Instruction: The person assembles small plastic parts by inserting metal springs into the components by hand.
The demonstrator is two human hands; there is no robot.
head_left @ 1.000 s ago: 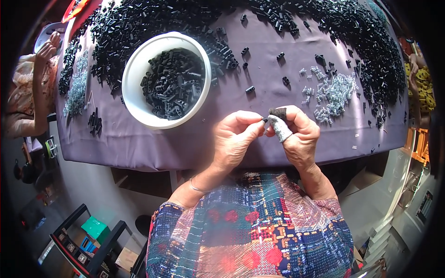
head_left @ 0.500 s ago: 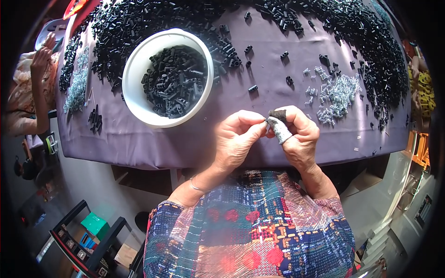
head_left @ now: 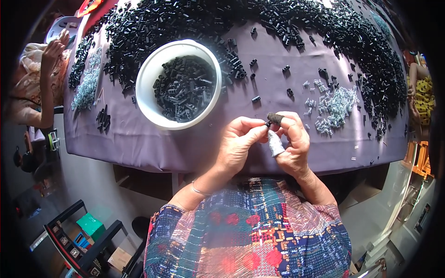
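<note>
My left hand (head_left: 235, 144) pinches a small black plastic part (head_left: 267, 123) between thumb and forefinger, over the table's near edge. My right hand (head_left: 295, 141) is closed around the other side of that part. A dark cloth cover (head_left: 275, 118) wraps its forefinger and a grey cloth cover (head_left: 276, 144) its thumb. The fingers hide most of the part, and any smaller piece in them is too small to make out. Left of my hands, a white tub (head_left: 143, 99) holds many black tubular parts (head_left: 185, 88). Right of them lies a pile of small clear or silvery pieces (head_left: 337, 109).
Black parts (head_left: 157, 23) heap across the far side of the purple-covered table (head_left: 185, 150). A few loose ones (head_left: 256, 99) lie beyond my hands. Another person (head_left: 44, 78) sits at the left, one more (head_left: 419, 92) at the right. A black rack (head_left: 76, 231) stands low left.
My right thumb and forefinger have spread slightly apart around the black part, the thumb now pointing up. The left hand keeps its pinch. The whole view has shifted a little.
</note>
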